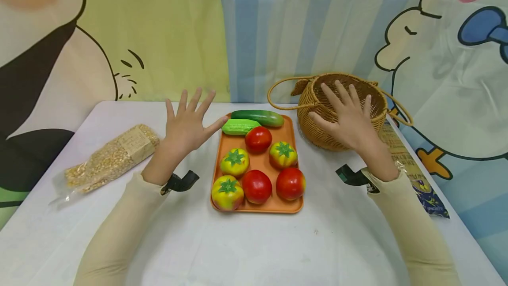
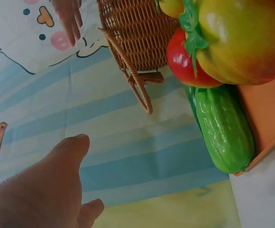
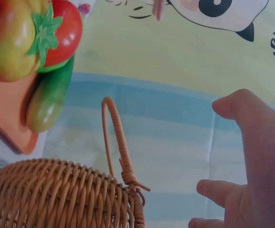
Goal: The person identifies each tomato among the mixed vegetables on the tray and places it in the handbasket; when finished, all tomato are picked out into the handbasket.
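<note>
Both hands are raised with fingers spread and hold nothing. My left hand (image 1: 185, 125) is over the table between a bag of grain (image 1: 113, 158) and an orange tray (image 1: 283, 133). My right hand (image 1: 351, 120) is in front of a wicker basket (image 1: 317, 125), covering part of its rim and opening. On the tray lie a dark green cucumber (image 1: 262, 117), a bright green bumpy vegetable (image 1: 240, 127), red tomatoes (image 1: 257, 187) and several yellow-red tomatoes with green leafy tops (image 1: 235, 161). In the right wrist view the basket (image 3: 56, 194) stands below the tray's corner.
At the right table edge lies a flat package (image 1: 428, 195) with a blue end, partly behind the right arm. The basket's rope handles (image 1: 283, 84) stick out to both sides. A cartoon-printed curtain (image 1: 278, 34) hangs behind the white table (image 1: 254, 250).
</note>
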{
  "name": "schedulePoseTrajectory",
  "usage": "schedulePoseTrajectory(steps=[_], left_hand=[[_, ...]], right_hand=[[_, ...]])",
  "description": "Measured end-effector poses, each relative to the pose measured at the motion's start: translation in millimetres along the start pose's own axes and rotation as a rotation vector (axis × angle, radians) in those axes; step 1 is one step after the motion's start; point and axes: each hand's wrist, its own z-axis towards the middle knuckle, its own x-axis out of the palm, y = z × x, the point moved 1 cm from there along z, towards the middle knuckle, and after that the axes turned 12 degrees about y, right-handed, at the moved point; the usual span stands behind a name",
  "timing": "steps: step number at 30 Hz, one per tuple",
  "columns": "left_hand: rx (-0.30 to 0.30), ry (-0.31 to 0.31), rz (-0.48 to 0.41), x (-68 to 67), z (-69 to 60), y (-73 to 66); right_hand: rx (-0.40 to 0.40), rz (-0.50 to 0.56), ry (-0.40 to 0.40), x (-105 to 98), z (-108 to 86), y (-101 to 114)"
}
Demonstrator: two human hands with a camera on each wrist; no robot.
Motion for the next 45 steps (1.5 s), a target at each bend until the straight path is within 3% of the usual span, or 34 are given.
schedulePoseTrajectory(steps=[8,17,20,25,30,37,41,45], left_hand=[[0.064,-0.035,-0.024,17.8,-10.3,-2.4],[0.132,-0.151,-0.165,41.5,-14.2,5.0],[0.131,-0.149,-0.242,50.2,-11.5,10.4],[0.113,-0.083,-0.452,64.4,-4.4,21.4],[0.149,-0.034,-0.614,74.8,5.5,33.8],[0.185,0.089,-0.895,95.4,17.3,52.5],[0.247,0.138,-0.945,107.5,21.5,57.4],[0.309,0.137,-0.905,113.8,20.9,58.8]], right_hand=[[-0.133,0.049,-0.072,17.6,-13.0,8.8],[-0.388,0.191,-0.204,51.7,-16.2,21.3],[-0.409,0.23,-0.169,59.7,-14.3,23.4],[-0.415,0.244,-0.067,71.6,-10.7,25.3],[-0.402,0.275,-0.014,81.0,-7.0,22.7],[-0.375,0.448,0.085,88.7,-0.8,14.8],[-0.365,0.54,0.16,94.5,3.9,11.7],[-0.348,0.602,0.217,99.5,5.9,10.2]])
